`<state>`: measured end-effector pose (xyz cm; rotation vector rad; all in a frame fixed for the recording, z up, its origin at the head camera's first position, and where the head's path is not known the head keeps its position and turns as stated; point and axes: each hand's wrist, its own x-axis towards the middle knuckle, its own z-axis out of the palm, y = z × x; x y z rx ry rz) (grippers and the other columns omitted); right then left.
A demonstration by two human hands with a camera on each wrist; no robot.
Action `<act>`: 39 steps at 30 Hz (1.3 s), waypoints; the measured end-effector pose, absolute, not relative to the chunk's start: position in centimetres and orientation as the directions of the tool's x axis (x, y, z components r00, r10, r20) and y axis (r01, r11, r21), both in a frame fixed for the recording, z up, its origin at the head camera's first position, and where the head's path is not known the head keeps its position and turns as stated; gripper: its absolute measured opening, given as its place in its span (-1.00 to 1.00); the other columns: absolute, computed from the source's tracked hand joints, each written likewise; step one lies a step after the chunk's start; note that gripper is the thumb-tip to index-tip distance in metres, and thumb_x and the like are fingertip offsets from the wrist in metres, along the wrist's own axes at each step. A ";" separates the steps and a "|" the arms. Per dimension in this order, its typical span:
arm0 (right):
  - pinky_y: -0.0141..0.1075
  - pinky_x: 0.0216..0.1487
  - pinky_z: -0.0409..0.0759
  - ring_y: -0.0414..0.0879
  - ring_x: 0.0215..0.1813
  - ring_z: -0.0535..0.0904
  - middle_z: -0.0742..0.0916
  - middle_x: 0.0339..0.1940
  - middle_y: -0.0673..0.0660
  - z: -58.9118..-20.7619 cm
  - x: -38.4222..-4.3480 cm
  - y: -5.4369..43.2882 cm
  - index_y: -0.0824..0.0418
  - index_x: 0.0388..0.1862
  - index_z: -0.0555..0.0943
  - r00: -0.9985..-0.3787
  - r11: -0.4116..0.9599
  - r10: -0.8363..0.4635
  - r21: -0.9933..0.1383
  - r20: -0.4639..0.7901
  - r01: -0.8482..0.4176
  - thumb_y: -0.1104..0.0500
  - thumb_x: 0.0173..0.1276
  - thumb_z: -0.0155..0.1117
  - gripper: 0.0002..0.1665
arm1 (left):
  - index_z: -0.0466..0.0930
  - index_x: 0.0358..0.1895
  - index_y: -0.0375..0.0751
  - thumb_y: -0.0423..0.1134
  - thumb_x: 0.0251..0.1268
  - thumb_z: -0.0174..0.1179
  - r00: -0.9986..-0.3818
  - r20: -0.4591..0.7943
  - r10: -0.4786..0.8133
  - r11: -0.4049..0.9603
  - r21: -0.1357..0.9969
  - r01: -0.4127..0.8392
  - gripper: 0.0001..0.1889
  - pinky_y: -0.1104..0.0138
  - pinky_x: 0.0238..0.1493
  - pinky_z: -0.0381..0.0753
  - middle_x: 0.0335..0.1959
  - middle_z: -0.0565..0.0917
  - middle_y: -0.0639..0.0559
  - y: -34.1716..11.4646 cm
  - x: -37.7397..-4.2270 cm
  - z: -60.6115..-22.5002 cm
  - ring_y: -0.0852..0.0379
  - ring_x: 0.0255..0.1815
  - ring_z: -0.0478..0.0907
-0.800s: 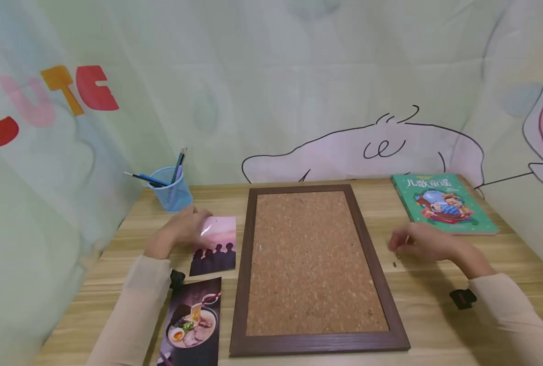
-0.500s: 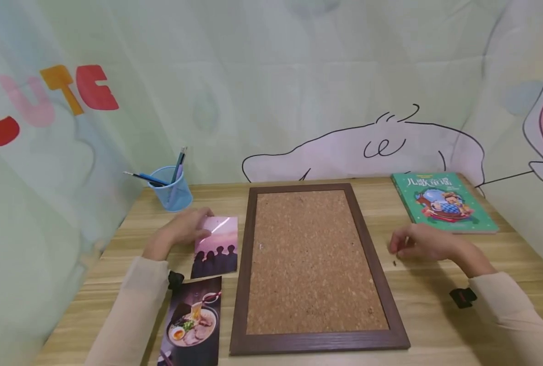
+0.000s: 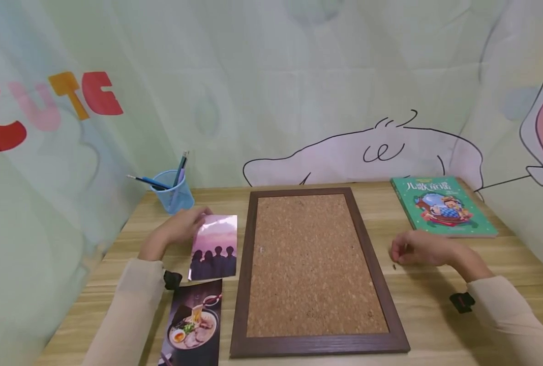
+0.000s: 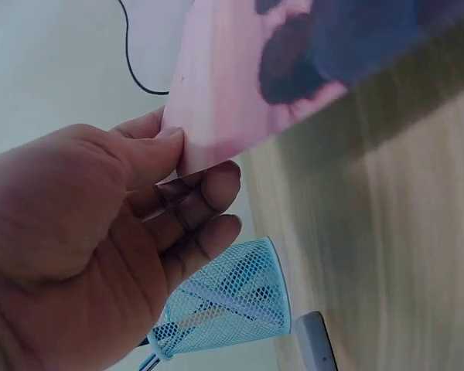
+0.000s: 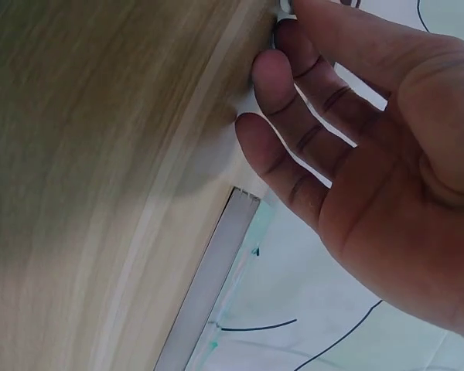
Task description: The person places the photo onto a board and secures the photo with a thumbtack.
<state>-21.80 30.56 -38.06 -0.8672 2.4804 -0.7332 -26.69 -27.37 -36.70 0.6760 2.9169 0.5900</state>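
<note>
My left hand (image 3: 186, 226) pinches a corner of a glossy pink photo (image 3: 216, 234) with dark silhouettes of people; in the left wrist view, thumb and forefinger hold the photo (image 4: 224, 85) raised off the table. My right hand (image 3: 420, 248) is low over the table, right of a cork board (image 3: 317, 264) in a dark brown frame. Its thumb and forefinger meet at a small pale, clear thing (image 5: 284, 7), mostly cut off by the right wrist view's top edge. A tiny dark speck (image 3: 394, 267) shows on the table just below these fingertips.
A second photo (image 3: 193, 325), of a ramen bowl, lies at the near left. Behind the left hand stands a blue mesh cup (image 3: 178, 199) with pencils. A green children's book (image 3: 445, 206) lies at the back right. A printed cloth (image 3: 299, 101) hangs behind the table.
The left fingers have shifted from over the pink photo's face to its upper left corner, and the photo shows more fully. The right hand has barely moved.
</note>
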 end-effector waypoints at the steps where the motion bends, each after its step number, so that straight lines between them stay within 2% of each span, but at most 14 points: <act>1: -0.34 -0.23 0.51 -0.24 -0.26 0.51 0.64 -0.35 -0.08 -38.1 -21.8 30.5 0.08 -0.36 0.61 -0.724 0.674 -0.657 -0.593 -0.209 -0.440 0.33 0.34 0.33 -0.84 | 0.53 0.11 -0.38 -0.41 0.55 -0.09 -0.895 0.012 0.446 0.823 0.387 0.415 -0.75 -0.11 0.07 0.53 -0.09 0.67 -0.25 -27.4 -26.7 -36.6 -0.17 -0.07 0.59; 6: -0.36 -0.26 0.47 -0.26 -0.29 0.48 0.60 -0.37 -0.11 -38.4 -22.1 30.5 0.09 -0.37 0.59 -0.719 0.676 -0.661 -0.585 -0.214 -0.447 0.31 0.38 0.29 -0.85 | 0.49 0.14 -0.44 -0.42 0.55 -0.10 -0.890 0.048 0.453 0.816 0.378 0.436 -0.74 -0.10 0.04 0.55 -0.07 0.66 -0.31 -27.6 -26.8 -36.1 -0.16 -0.11 0.61; 16: -0.36 -0.33 0.41 -0.30 -0.35 0.42 0.54 -0.43 -0.13 -37.3 -22.8 30.0 0.14 -0.37 0.55 -0.674 0.592 -0.733 -0.572 -0.088 -0.569 0.36 0.45 0.19 -0.82 | 0.43 0.25 -0.45 -0.37 0.61 -0.14 -0.898 0.039 0.438 0.817 0.399 0.416 -0.67 -0.14 0.22 0.44 0.15 0.59 -0.38 -26.5 -26.3 -34.5 -0.33 0.20 0.52; 19: -0.37 -0.37 0.37 -0.30 -0.39 0.38 0.51 -0.45 -0.11 -36.5 -23.3 29.6 0.18 -0.34 0.55 -0.703 0.612 -0.707 -0.565 -0.077 -0.554 0.35 0.47 0.17 -0.84 | 0.44 0.25 -0.45 -0.36 0.61 -0.14 -0.892 0.054 0.450 0.806 0.405 0.431 -0.67 -0.13 0.22 0.45 0.16 0.59 -0.37 -25.8 -26.5 -34.0 -0.32 0.21 0.51; 23: -0.36 -0.37 0.36 -0.26 -0.38 0.37 0.50 -0.43 -0.08 -35.6 -24.1 28.8 0.22 -0.29 0.54 -0.740 0.643 -0.667 -0.569 -0.086 -0.513 0.32 0.50 0.16 -0.89 | 0.45 0.23 -0.44 -0.34 0.62 -0.14 -0.885 0.062 0.462 0.792 0.422 0.442 -0.68 -0.10 0.16 0.50 0.09 0.62 -0.33 -25.0 -27.0 -33.5 -0.26 0.11 0.57; 26: -0.35 -0.37 0.38 -0.23 -0.37 0.39 0.51 -0.43 -0.05 -35.1 -24.6 28.0 0.24 -0.28 0.53 -0.743 0.637 -0.664 -0.578 -0.076 -0.510 0.32 0.51 0.14 -0.90 | 0.46 0.21 -0.43 -0.35 0.61 -0.13 -0.880 0.058 0.472 0.784 0.428 0.449 -0.69 -0.09 0.14 0.51 0.05 0.63 -0.30 -24.4 -27.5 -33.4 -0.22 0.07 0.58; 33: -0.34 -0.35 0.41 -0.18 -0.37 0.43 0.55 -0.43 0.04 -34.1 -26.1 26.4 0.30 -0.25 0.53 -0.758 0.637 -0.649 -0.586 -0.058 -0.501 0.35 0.51 0.12 -0.91 | 0.46 0.20 -0.45 -0.36 0.61 -0.14 -0.868 0.055 0.494 0.772 0.432 0.467 -0.69 -0.10 0.19 0.47 0.08 0.61 -0.34 -23.1 -28.5 -32.5 -0.26 0.15 0.54; 39: -0.30 -0.30 0.47 -0.11 -0.32 0.46 0.59 -0.37 0.09 -33.6 -27.1 25.1 0.33 -0.17 0.53 -0.770 0.626 -0.636 -0.620 -0.054 -0.474 0.30 0.54 0.11 -0.91 | 0.46 0.22 -0.40 -0.34 0.62 -0.15 -0.889 0.030 0.457 0.793 0.438 0.423 -0.68 -0.09 0.21 0.47 0.12 0.60 -0.32 -22.0 -28.8 -31.6 -0.24 0.18 0.53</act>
